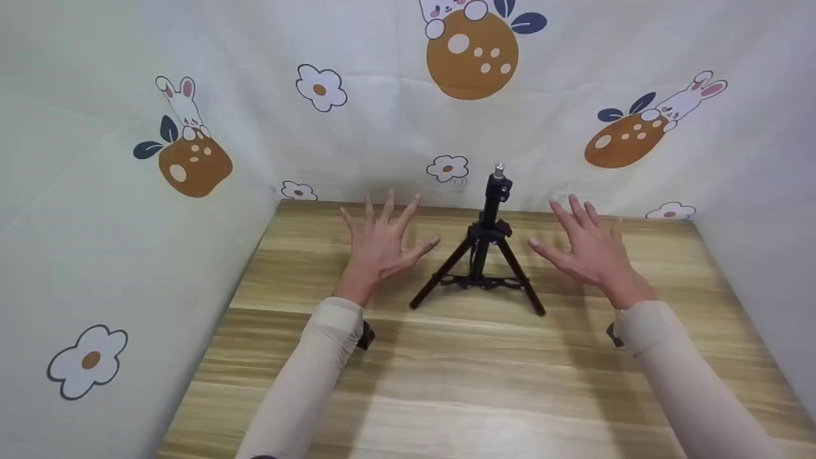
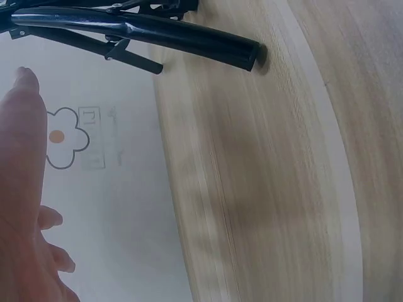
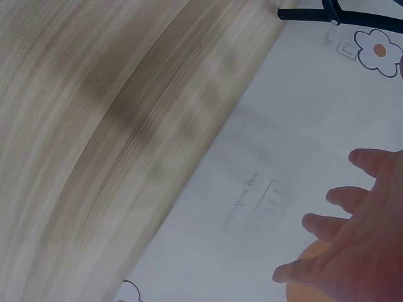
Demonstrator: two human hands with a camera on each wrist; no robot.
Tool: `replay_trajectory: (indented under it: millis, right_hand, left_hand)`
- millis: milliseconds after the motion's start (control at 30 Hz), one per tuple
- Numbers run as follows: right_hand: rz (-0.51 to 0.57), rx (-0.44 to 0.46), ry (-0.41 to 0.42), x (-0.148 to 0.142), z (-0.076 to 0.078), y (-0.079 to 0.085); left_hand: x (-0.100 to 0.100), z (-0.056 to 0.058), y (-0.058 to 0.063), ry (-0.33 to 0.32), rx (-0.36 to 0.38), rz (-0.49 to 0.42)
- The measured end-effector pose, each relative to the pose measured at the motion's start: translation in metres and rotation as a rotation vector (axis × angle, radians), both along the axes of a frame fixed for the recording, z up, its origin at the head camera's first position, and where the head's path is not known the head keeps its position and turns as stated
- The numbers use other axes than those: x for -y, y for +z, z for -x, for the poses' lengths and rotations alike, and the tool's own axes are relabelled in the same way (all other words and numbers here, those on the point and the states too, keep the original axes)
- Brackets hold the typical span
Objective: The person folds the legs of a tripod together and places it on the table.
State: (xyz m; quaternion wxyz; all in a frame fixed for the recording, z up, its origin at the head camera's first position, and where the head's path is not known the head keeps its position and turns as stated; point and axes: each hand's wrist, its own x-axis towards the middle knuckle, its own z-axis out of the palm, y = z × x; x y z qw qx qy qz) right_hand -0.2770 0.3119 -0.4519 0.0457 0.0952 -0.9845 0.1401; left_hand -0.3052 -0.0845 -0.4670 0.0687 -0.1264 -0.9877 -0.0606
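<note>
A small black tripod (image 1: 488, 233) stands upright on the wooden table, its legs spread and a silver screw tip on top. To its left, my left hand (image 1: 382, 245) is held with fingers spread wide, the thumb pointing toward the tripod without touching it. My right hand (image 1: 593, 248) mirrors this on the other side, fingers fanned out and holding nothing. In the left wrist view a tripod leg (image 2: 189, 41) crosses the top, above the left thumb. The right wrist view shows the right fingers (image 3: 343, 201) apart, with part of a tripod leg (image 3: 308, 14) at the upper right.
The wood-grain table (image 1: 446, 382) is bounded by pale cloth walls at the back, left (image 1: 95, 255) and right (image 1: 758, 255). These carry printed rabbits, oranges and flowers. A dark wrist mount (image 1: 365, 336) shows beneath the left cuff, another (image 1: 614, 335) by the right.
</note>
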Motion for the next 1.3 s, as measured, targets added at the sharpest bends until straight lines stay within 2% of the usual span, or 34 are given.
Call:
replay_trajectory:
  millis: [200, 467, 700, 933, 1300]
  right_hand:
    - [0.056, -0.054, 0.009, 0.002, -0.002, 0.000]
    - [0.093, -0.135, 0.027, 0.004, -0.001, 0.000]
    - [0.150, -0.205, 0.042, 0.009, -0.002, 0.001]
    - [0.206, -0.237, 0.056, 0.016, -0.006, 0.007]
    - [0.241, -0.270, 0.072, 0.022, -0.006, 0.014]
  left_hand:
    - [-0.001, -0.002, -0.002, -0.015, -0.038, -0.011]
    - [-0.001, -0.007, -0.004, -0.059, -0.018, -0.103]
    - [-0.001, -0.012, -0.005, -0.091, -0.041, -0.114]
    - [-0.002, -0.018, -0.008, -0.129, -0.068, -0.203]
    - [-0.003, -0.027, -0.011, -0.148, 0.007, -0.344]
